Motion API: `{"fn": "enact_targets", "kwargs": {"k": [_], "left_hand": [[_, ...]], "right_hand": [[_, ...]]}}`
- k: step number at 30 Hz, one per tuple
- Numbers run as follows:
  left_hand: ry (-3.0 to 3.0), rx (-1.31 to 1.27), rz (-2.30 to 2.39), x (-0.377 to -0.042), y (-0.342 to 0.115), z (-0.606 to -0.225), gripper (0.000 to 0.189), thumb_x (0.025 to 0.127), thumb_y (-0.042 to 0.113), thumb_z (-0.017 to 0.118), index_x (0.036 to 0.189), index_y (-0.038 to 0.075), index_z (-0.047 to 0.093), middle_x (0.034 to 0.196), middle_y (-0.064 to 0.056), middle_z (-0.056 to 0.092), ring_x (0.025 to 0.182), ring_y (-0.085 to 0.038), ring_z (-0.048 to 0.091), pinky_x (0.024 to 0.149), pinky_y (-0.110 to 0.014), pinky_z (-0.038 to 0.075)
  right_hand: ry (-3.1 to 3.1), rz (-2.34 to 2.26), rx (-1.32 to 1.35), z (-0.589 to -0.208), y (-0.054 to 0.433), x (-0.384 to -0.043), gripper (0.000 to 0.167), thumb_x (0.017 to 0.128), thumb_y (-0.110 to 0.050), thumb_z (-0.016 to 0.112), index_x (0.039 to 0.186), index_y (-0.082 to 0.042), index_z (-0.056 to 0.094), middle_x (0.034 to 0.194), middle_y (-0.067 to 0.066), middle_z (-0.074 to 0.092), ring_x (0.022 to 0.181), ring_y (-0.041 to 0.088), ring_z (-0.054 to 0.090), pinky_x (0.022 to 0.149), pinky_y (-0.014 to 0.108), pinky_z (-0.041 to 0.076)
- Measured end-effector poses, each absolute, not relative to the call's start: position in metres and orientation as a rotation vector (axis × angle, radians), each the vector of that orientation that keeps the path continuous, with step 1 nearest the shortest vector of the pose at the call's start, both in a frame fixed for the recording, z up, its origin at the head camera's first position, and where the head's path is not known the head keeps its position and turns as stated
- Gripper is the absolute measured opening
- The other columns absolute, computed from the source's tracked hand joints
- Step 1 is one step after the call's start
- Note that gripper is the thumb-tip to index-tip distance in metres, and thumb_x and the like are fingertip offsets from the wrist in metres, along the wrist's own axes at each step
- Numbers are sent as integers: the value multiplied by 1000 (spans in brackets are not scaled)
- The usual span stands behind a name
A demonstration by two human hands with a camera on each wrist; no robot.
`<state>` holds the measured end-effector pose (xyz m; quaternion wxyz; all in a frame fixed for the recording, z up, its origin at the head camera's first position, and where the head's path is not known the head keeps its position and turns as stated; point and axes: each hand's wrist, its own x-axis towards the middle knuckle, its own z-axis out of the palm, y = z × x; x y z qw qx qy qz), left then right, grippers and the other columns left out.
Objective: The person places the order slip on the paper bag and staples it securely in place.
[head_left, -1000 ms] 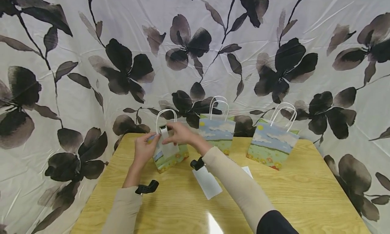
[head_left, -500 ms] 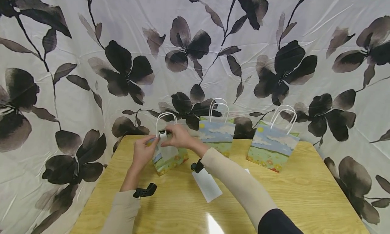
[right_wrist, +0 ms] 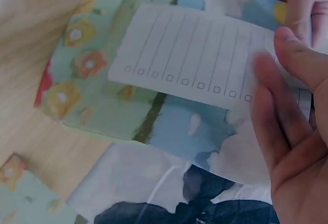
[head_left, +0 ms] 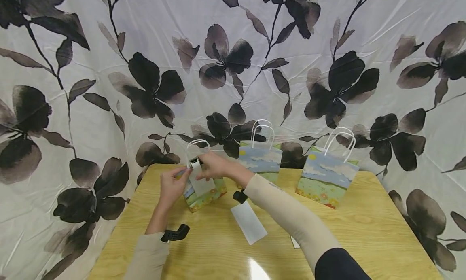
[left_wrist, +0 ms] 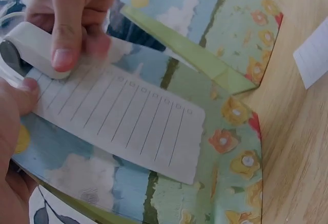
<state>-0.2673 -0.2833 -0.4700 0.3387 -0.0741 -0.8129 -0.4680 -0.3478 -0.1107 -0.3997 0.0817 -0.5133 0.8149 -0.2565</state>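
A small white stapler with a dark rounded end sits over the top edge of a paper gift bag and a lined checklist sheet. My right hand grips this stapler, its thumb on top. The sheet lies against the bag's front, which shows a painted sky and flower meadow. My left hand pinches the bag's top edge and the sheet's end between thumb and fingers. In the right wrist view, the right hand hides the stapler, and the left hand appears behind it.
Two matching gift bags stand to the right, a middle one partly behind my right arm and a far-right one. A loose white sheet lies on the wooden table. Another sheet peeks from under my sleeve.
The held bag and its handles have dipped slightly, with the stapler and both hands. My right forearm has shifted, showing another part of the second loose sheet. Both hands keep their holds.
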Motion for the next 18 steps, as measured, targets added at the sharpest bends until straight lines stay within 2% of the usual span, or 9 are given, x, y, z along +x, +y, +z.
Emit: {"fn": "enact_targets", "kwargs": {"k": [2,5,7,10,13,18], "left_hand": [[-2114,-194,-1205,-268,-281,-469,10,83,3,77,90,-5,76,82,-15,72,67,-17,66,60,-11,44],[-2132,-195,-1198,-268,-280,-467,10,84,3,76,90,-5,76,83,-16,72,72,-22,68,64,-11,45],[-2160,-179,-1205,-268,-280,-464,11,85,5,75,91,-5,76,85,-16,72,75,-25,69,64,-11,45],[-2223,-149,-1219,-268,-282,-459,13,88,7,73,94,-4,76,88,-16,72,79,-28,69,65,-14,47],[-2292,-125,-1233,-268,-284,-458,15,90,10,72,96,-3,76,92,-15,72,81,-28,69,64,-20,50],[-2330,-130,-1252,-269,-285,-459,18,91,14,70,98,-1,76,97,-15,72,84,-27,68,66,-25,51]], "right_hand": [[2387,-788,-1538,-398,-108,-348,40,83,-15,80,115,-5,58,99,4,67,73,12,68,64,18,51],[2397,-774,-1592,-399,-105,-350,38,83,-11,79,114,-2,59,105,8,68,91,15,67,74,17,49],[2406,-800,-1607,-401,-105,-351,35,84,-9,78,112,-2,60,106,8,68,94,15,67,76,17,49],[2390,-883,-1578,-406,-106,-353,29,85,-9,77,108,-4,61,97,4,69,85,10,67,72,17,50],[2347,-985,-1516,-412,-107,-352,24,84,-8,77,103,-4,62,86,2,69,67,5,66,62,19,51],[2403,-1050,-1519,-418,-107,-353,22,81,-11,81,94,-5,65,74,-3,65,52,2,51,51,18,44]]}}
